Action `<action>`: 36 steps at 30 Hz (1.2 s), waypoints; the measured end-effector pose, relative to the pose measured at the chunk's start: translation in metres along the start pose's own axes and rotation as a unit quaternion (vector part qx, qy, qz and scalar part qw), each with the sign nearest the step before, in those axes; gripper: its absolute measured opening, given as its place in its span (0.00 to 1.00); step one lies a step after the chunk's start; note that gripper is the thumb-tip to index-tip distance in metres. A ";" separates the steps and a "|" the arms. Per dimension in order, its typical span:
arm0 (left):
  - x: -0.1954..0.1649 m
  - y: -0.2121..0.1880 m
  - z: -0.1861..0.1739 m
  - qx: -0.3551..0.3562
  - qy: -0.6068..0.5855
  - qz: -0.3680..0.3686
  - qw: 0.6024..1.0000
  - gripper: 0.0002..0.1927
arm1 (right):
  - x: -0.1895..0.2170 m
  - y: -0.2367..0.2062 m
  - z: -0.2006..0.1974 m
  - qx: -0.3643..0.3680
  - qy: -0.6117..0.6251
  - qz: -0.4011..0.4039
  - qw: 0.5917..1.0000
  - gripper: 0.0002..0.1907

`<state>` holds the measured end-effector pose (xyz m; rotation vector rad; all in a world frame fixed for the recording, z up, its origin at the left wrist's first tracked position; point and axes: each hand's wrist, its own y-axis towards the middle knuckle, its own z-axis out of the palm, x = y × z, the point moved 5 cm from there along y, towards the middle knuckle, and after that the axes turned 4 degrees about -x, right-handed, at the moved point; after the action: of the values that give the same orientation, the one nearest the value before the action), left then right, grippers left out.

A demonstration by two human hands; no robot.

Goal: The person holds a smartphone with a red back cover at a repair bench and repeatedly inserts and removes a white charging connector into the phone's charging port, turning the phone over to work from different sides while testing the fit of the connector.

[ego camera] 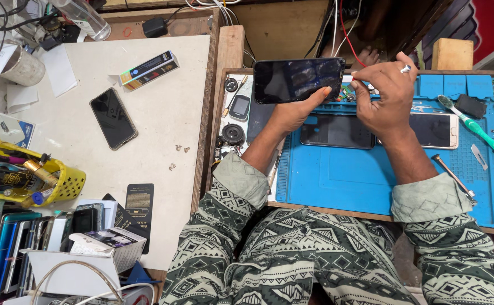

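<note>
Smartphone (299, 79): glossy glass face. Work mat (343, 181): matt blue rubber. Bench frame (231, 53): bare wood. Basket (69, 183): yellow perforated plastic.

Repair bench clutter on a blue mat and a pale tabletop

On the right, a blue work mat (337, 181) carries a dark phone (337, 131) face up, a white-edged phone (436, 130) beside it, a green toothbrush (475, 129) lying at a slant and a metal screwdriver (453, 178) near its front edge. To the left, the pale tabletop (162, 113) holds a black phone (113, 118), a slim box (149, 70) farther back, and a yellow basket (60, 183) of tools at the left edge. Stacked phones (10, 243) stand at the near left corner.
</note>
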<state>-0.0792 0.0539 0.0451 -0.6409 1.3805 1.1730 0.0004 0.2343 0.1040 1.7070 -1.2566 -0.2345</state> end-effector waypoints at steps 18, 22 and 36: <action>0.017 0.002 0.003 0.008 -0.082 -0.052 0.995 0.11 | 0.001 -0.001 0.001 0.004 -0.013 -0.008 1.000 0.04; 0.018 0.001 0.002 0.007 -0.078 -0.065 0.995 0.11 | 0.000 -0.001 0.001 0.005 -0.015 -0.010 1.000 0.04; 0.015 0.001 0.001 0.012 -0.060 -0.053 0.997 0.11 | 0.000 -0.001 0.001 0.011 -0.018 -0.011 1.000 0.03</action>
<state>-0.0825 0.0594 0.0314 -0.6097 1.2437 1.0900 0.0006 0.2337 0.1024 1.7428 -1.2721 -0.2674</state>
